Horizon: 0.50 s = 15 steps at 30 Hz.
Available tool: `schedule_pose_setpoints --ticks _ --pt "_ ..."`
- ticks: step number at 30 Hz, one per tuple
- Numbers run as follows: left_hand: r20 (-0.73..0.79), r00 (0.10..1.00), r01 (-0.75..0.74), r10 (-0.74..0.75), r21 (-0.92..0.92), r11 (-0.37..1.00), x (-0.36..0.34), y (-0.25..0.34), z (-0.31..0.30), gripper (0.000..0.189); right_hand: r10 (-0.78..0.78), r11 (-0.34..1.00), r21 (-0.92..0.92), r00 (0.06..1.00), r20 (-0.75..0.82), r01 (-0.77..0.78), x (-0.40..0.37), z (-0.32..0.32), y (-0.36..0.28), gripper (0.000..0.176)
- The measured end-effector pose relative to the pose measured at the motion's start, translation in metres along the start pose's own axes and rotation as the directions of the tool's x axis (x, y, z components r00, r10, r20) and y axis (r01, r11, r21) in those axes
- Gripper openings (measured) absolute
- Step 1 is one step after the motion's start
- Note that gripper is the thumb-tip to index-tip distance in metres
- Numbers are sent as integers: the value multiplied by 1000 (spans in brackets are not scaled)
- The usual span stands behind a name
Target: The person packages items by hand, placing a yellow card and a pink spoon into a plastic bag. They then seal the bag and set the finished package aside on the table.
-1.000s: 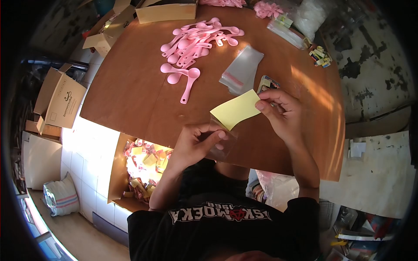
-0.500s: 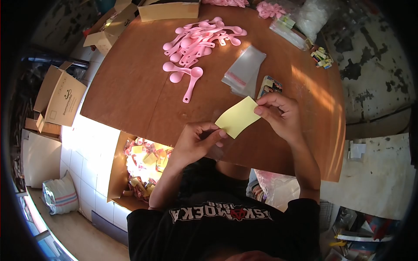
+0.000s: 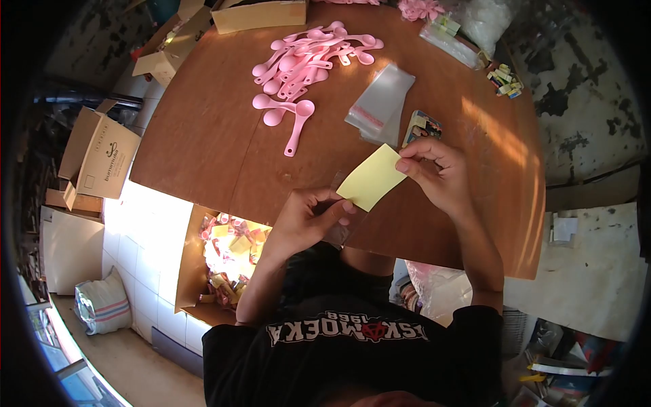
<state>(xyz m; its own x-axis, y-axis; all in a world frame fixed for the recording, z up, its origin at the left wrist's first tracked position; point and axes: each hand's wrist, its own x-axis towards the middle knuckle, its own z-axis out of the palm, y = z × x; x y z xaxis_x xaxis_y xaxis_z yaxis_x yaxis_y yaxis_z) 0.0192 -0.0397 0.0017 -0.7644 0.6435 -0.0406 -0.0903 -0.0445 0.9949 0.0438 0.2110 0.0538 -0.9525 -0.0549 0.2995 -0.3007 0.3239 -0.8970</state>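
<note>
A yellow slip of paper (image 3: 371, 178) is stretched between my two hands above the table's near edge. My left hand (image 3: 313, 216) pinches its lower left corner between thumb and fingers. At the upper right corner, my right hand (image 3: 437, 169) grips it the same way. Something clear, like a plastic bag (image 3: 341, 233), shows faintly beside my left fingers; whether I hold it cannot be made out. Just beyond my right hand lies a small printed pack (image 3: 422, 126). Clear plastic bags (image 3: 382, 103) are stacked behind the paper.
Pink measuring spoons (image 3: 315, 60) are heaped on the brown table (image 3: 196, 129), a few lying nearer me (image 3: 300, 125). An open carton (image 3: 192, 261) of packed items stands below the left edge. Small yellowish packs (image 3: 504, 81) sit far right. Another carton (image 3: 261, 17) is at the back.
The view has shifted slightly. Both hands keep their hold on the yellow paper, which has barely moved between them.
</note>
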Motion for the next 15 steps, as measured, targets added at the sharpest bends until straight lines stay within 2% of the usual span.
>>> schedule_pose_setpoints --ticks 4,7,9,13,15 --pt "10 1000 -13 13 40 999 2 -4 3 14 12 1000 -8 999 49 -12 -3 1 -1 9" --pt "6 1000 -4 4 34 999 4 -4 7 14 -68 996 -69 997 -39 65 -6 0 3 11" --pt "-28 999 -26 25 -32 999 3 -3 10 14 -67 991 102 979 -194 88 -6 2 8 11" --pt "-20 998 54 -55 -48 997 0 -3 10 14 -56 984 154 975 -216 90 -8 4 10 9" --pt "-13 1000 16 -16 -7 1000 -1 -1 10 14 -19 982 182 980 -196 55 -11 7 10 10"
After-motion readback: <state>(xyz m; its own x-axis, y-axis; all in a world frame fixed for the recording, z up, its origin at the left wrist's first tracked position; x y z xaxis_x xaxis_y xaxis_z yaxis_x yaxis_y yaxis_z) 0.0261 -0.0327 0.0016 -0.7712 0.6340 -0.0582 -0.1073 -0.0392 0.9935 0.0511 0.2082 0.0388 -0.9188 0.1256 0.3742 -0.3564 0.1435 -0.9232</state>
